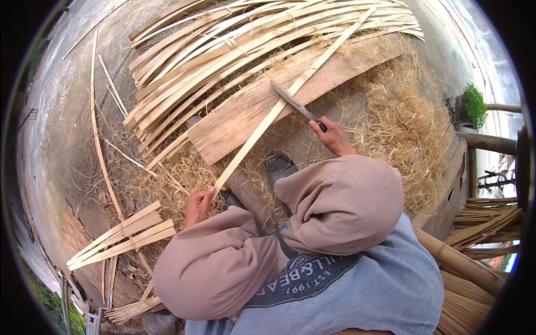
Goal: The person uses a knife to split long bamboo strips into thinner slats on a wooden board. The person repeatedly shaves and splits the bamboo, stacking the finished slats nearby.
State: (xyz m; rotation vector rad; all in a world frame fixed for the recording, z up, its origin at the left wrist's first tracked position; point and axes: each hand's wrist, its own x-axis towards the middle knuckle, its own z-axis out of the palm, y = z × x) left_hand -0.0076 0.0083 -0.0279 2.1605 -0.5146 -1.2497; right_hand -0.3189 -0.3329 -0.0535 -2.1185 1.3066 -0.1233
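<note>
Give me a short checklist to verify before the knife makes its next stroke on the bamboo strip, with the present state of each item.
1. Left hand grips the near end of the bamboo strip: ok.
2. Right hand is closed on the handle of the knife: ok.
3. Blade lies against the strip: ok.
4. Strip rests over the wooden plank: ok.
5. Left hand is well away from the blade: ok.
6. Sharpness of the blade edge: cannot tell.
</note>
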